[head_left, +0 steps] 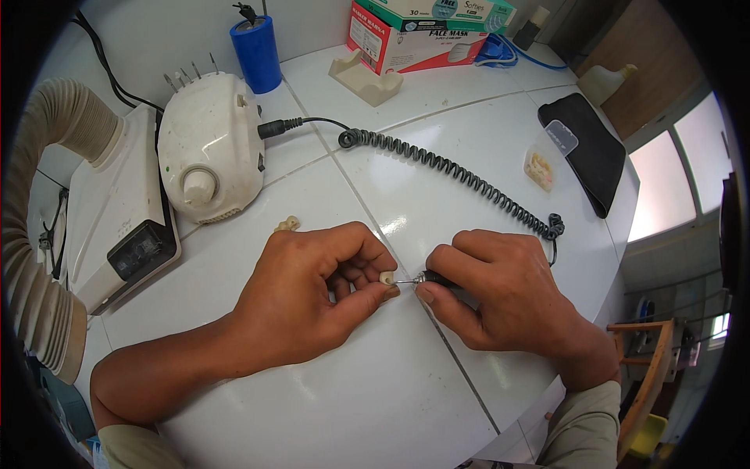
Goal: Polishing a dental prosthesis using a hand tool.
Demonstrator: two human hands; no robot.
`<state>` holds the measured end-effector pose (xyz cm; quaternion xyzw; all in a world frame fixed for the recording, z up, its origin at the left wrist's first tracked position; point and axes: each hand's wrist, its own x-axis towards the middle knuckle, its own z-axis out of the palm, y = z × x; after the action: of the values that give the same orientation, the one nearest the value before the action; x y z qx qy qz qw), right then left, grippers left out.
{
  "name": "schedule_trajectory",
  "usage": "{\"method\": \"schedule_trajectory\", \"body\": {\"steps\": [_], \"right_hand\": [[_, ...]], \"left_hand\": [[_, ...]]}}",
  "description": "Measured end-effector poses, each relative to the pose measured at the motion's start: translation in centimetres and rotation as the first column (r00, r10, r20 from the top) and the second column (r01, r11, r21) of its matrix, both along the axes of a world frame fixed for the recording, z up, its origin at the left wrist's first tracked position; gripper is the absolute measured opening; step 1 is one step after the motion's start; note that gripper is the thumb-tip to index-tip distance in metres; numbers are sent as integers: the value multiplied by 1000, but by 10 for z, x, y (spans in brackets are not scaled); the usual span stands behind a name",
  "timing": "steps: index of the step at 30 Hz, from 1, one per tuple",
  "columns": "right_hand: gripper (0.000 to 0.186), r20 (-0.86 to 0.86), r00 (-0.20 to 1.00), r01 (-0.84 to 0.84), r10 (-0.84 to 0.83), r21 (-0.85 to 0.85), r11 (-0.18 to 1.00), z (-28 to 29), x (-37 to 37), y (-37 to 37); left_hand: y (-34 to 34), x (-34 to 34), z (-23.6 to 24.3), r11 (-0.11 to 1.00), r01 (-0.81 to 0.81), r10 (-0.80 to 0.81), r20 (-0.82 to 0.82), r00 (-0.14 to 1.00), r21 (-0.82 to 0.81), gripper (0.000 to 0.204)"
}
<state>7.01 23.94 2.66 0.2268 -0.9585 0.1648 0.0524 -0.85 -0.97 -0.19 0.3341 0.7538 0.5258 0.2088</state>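
Observation:
Between the thumb and fingers of my left hand (312,293) is a small, cream, tooth-shaped piece (387,277). My right hand (508,293) grips a black and silver rotary handpiece (436,278) like a pen. Its thin metal bur (406,281) points left and reaches the piece; whether it touches cannot be made out. Behind my left hand, another small cream piece (288,223) lies on the white tiled table (312,406). A black coiled cord (453,168) runs from near my right hand to the white control unit (207,148), which has a knob and several burs on top.
At left stands a white box-shaped machine (117,211) with a ribbed beige hose (39,156). Farther back are a blue cylinder (256,59), a beige holder (363,80) and stacked cardboard boxes (422,39). A transparent container (541,168) and black pouch (586,148) lie at right.

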Motion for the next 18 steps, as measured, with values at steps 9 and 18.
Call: {"method": "schedule_trajectory", "body": {"steps": [9, 18], "right_hand": [[16, 23, 998, 64, -63, -52, 997, -1, 0, -2], [18, 23, 998, 56, -55, -25, 998, -2, -1, -2]], "left_hand": [[0, -1, -1, 999, -27, 26, 103, 994, 16, 15], [1, -1, -2, 999, -8, 5, 84, 996, 34, 16]]}}
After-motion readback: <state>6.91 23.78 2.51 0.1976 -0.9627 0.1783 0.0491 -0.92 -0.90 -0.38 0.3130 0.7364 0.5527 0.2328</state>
